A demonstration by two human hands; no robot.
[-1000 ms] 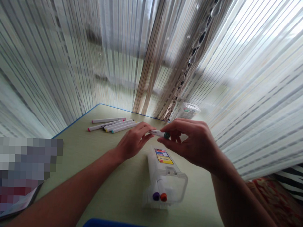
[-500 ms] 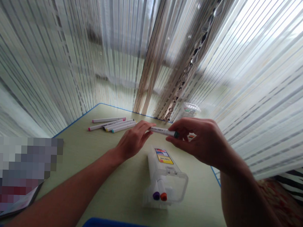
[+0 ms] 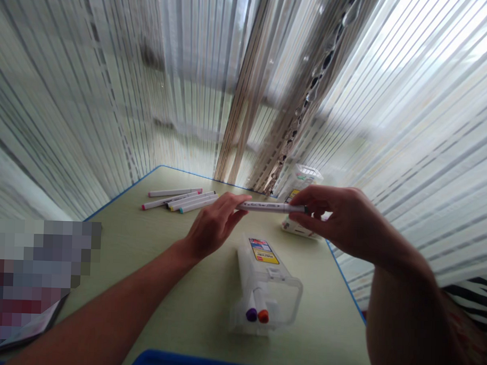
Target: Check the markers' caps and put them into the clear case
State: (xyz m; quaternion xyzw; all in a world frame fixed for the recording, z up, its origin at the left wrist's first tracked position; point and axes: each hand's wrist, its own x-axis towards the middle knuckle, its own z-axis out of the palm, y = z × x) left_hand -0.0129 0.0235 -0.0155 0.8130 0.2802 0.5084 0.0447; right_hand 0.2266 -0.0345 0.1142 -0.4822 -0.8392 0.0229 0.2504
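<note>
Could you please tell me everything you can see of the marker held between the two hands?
The marker is slim and straight, with a white barrel that looks like smooth plastic. Small dark print runs along it, too small to read, and the end at the right hand is dark. It lies roughly level across the view, pinched by both hands; the fingers of the left hand hide its other end.

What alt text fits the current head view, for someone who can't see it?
A person's left hand and right hand hold a white marker nearly level between them, above a green table. Nearer the camera lies a clear plastic case with purple- and orange-ended markers in it; loose markers lie to the left, another case beyond the right hand.
</note>
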